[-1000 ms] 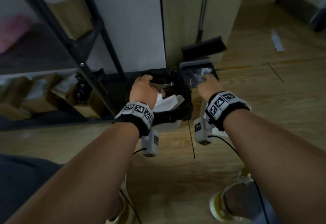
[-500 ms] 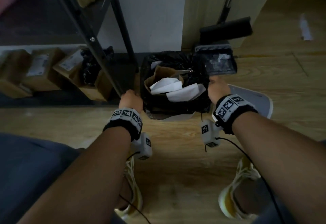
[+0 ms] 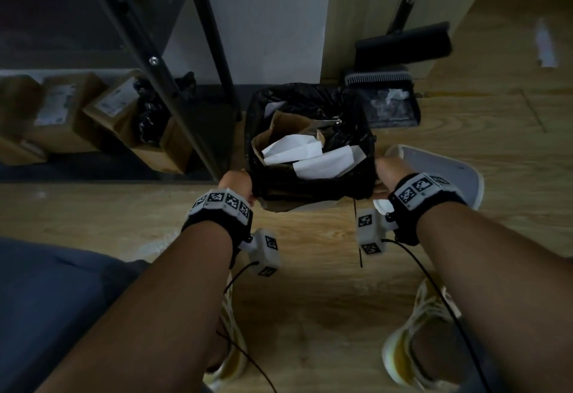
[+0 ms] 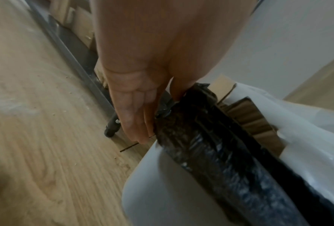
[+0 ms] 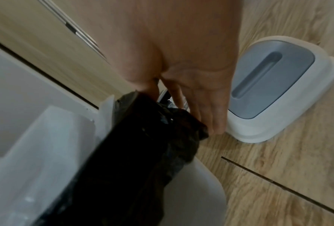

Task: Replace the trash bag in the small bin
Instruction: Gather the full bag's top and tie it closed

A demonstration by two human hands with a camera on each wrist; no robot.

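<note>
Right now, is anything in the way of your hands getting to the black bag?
No. The left hand and right hand already touch the black trash bag at opposite sides of the bin; its lid lies off on the floor.

- black broom head (image 3: 403,44) with grey dustpan (image 3: 383,100) against pale wood panel
- brown cardboard boxes (image 3: 62,110) under black metal shelf frame (image 3: 173,82)
- white paper scrap (image 3: 546,42) on wood-look floor (image 3: 310,299)
</note>
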